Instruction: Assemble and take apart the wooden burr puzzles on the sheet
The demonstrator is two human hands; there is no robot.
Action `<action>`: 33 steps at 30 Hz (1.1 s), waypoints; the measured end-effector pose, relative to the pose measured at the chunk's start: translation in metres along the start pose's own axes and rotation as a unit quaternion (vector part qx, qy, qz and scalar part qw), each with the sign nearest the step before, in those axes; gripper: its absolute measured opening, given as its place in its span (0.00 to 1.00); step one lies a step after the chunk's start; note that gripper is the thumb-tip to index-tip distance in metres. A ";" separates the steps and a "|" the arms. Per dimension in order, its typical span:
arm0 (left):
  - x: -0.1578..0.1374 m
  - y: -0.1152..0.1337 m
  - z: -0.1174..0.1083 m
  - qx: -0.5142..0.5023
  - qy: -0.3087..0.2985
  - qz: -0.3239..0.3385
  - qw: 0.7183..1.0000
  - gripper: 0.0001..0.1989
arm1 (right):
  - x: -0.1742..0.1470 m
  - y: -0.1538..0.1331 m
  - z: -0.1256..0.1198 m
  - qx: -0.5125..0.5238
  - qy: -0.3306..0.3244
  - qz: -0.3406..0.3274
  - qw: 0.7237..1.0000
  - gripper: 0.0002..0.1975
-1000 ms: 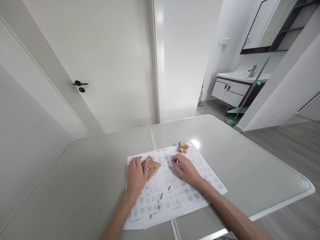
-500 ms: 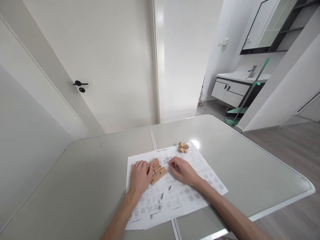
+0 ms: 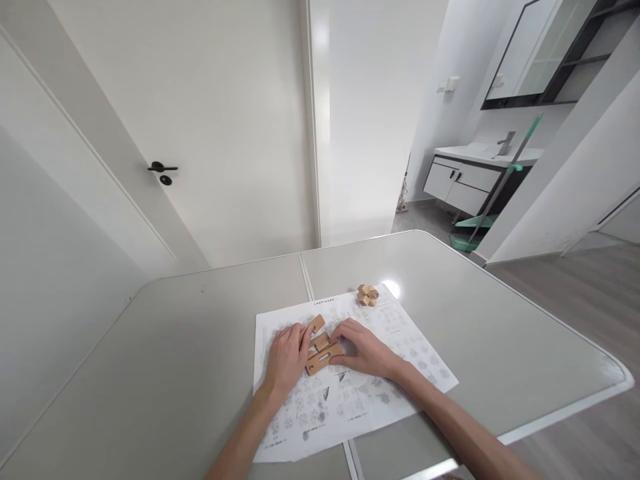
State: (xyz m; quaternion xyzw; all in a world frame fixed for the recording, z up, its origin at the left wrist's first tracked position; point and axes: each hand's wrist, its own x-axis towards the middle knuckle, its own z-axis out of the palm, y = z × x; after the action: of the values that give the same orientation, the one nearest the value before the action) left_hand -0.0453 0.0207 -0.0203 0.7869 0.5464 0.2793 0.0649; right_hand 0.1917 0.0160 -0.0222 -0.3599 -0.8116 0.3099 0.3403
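Flat wooden puzzle pieces (image 3: 316, 366) with dark numbers on them lie together on a printed paper sheet (image 3: 415, 360). The nearest piece has a long slot, and a short block (image 3: 321, 343) lies between it and the farther piece. My left hand (image 3: 286, 358) is closed over the left ends of the pieces, its fingers covering part of them. From the right, my right hand (image 3: 369, 350) grips their right ends, thumb on the near piece and fingertips at the short block. Beyond that hand, a star-shaped wooden burr puzzle (image 3: 368, 295) sits on the paper.
The grey folding table (image 3: 175, 360) has a seam (image 3: 307, 277) running under the paper. A closed door (image 3: 225, 133) stands behind it. Off to the right are a sink cabinet (image 3: 463, 183) and a green broom and dustpan (image 3: 465, 243).
My right hand has moved left onto the pieces and now grips them. The pieces have shifted slightly right and spread a little, and my left hand has moved with them.
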 end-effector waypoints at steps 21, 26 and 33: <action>-0.002 0.032 -0.013 -0.491 -0.064 -0.144 0.857 0.20 | 0.006 -0.003 -0.013 0.323 0.106 0.134 0.931 0.23; -0.005 0.032 -0.008 -0.514 -0.109 -0.128 0.841 0.20 | 0.008 0.001 -0.012 0.359 0.089 0.135 0.919 0.26; -0.003 0.023 -0.006 -0.329 -0.052 -0.111 0.936 0.19 | 0.007 0.003 -0.008 0.369 0.098 0.132 0.915 0.26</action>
State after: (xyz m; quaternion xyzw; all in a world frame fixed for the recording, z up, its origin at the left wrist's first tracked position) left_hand -0.0300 0.0072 -0.0070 0.6694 0.5037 0.3934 0.3787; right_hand 0.1958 0.0260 -0.0174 -0.3416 -0.5472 0.5926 0.4824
